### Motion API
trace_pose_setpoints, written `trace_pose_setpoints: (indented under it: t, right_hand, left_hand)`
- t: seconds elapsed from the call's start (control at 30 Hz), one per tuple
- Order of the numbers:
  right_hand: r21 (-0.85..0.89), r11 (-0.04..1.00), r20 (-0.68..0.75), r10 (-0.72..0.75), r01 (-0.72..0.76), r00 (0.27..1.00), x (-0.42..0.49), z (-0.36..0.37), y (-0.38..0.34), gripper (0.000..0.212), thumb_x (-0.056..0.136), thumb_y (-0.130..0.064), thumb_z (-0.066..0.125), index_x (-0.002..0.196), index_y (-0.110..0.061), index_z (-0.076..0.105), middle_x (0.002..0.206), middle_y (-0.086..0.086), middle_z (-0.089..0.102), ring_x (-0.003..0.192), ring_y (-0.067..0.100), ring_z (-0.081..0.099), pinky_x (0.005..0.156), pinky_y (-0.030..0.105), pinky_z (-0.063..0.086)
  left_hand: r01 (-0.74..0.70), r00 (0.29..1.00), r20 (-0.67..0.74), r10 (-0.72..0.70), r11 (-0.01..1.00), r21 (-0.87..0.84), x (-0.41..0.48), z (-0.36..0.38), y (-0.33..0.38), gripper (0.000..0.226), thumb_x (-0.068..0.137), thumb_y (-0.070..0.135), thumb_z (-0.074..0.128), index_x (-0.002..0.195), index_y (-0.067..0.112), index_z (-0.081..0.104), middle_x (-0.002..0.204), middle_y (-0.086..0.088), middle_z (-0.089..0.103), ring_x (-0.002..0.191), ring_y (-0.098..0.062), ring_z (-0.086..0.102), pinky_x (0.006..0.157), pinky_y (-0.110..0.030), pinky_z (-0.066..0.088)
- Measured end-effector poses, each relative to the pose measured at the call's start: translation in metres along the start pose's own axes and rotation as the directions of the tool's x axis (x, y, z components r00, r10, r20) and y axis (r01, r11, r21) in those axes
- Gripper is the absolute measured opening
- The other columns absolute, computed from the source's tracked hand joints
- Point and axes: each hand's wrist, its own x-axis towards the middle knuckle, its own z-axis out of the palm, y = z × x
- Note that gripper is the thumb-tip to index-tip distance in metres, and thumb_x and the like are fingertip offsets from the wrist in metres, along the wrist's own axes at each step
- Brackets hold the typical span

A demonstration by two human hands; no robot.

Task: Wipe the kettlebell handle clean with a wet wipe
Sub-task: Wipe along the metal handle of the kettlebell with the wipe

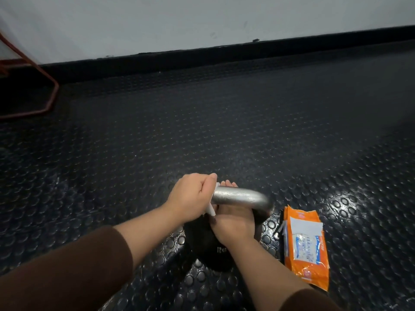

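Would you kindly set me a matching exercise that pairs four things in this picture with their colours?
Things:
1. handle
2. wipe
3. pack
4. frame

Colours:
a. orange
b. red
c. silver
d. white, gripped by the left hand

Pairs: 1-c, 2-d, 3-a, 4-b

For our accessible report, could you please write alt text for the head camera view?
A person's left hand grips a white wet wipe around the silver handle of a black kettlebell, while the right hand reaches under the handle. An orange wipes pack lies beside it on the studded floor.
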Motion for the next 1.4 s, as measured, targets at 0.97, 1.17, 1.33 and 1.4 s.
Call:
trace_pose_setpoints:
  t: [0.97,1.17,1.33,1.4]
  right_hand:
    - [-0.119,0.992,-0.007,-0.044,0.043,0.999,0.014,0.025,0.007,0.058,0.081,-0.039,0.037,0.124,-0.008,0.062,0.123,0.017,0.061,0.119,0.032,0.043,0.107,0.045,0.027]
    - [-0.098,0.995,0.016,-0.033,0.034,0.999,0.016,0.029,0.007,0.069,0.089,-0.044,0.020,0.147,-0.008,0.033,0.150,0.017,0.036,0.140,0.033,0.029,0.117,0.048,0.020]
    - [-0.036,0.999,0.013,-0.012,0.012,1.000,0.017,0.025,0.009,0.065,0.093,-0.045,0.025,0.151,-0.015,0.021,0.156,0.008,0.022,0.145,0.027,0.015,0.120,0.042,0.007]
    - [-0.032,0.999,0.007,-0.015,0.015,1.000,0.017,0.026,0.009,0.066,0.092,-0.044,0.022,0.151,-0.014,0.022,0.156,0.009,0.024,0.145,0.028,0.016,0.120,0.043,0.009]
  left_hand:
    - [-0.147,0.979,-0.084,0.184,0.932,0.332,-0.012,0.002,0.019,0.041,0.096,0.038,0.023,0.057,0.032,0.033,0.044,0.012,0.048,0.062,-0.012,0.055,0.068,-0.037,0.049]
    - [-0.015,0.984,0.178,-0.017,0.984,0.179,0.012,-0.010,0.022,0.058,0.100,0.032,0.031,0.046,0.014,0.041,0.043,0.001,0.053,0.043,-0.013,0.049,0.053,-0.022,0.041]
    - [0.133,0.853,0.508,-0.122,0.991,0.014,0.030,-0.023,0.031,0.069,0.102,0.029,0.032,0.038,0.037,0.058,0.036,0.014,0.042,0.038,-0.001,0.040,0.053,-0.021,0.034]
    - [0.105,0.888,0.446,-0.112,0.994,0.040,0.025,-0.021,0.033,0.070,0.102,0.032,0.030,0.037,0.037,0.057,0.037,0.010,0.045,0.037,-0.004,0.041,0.051,-0.023,0.036]
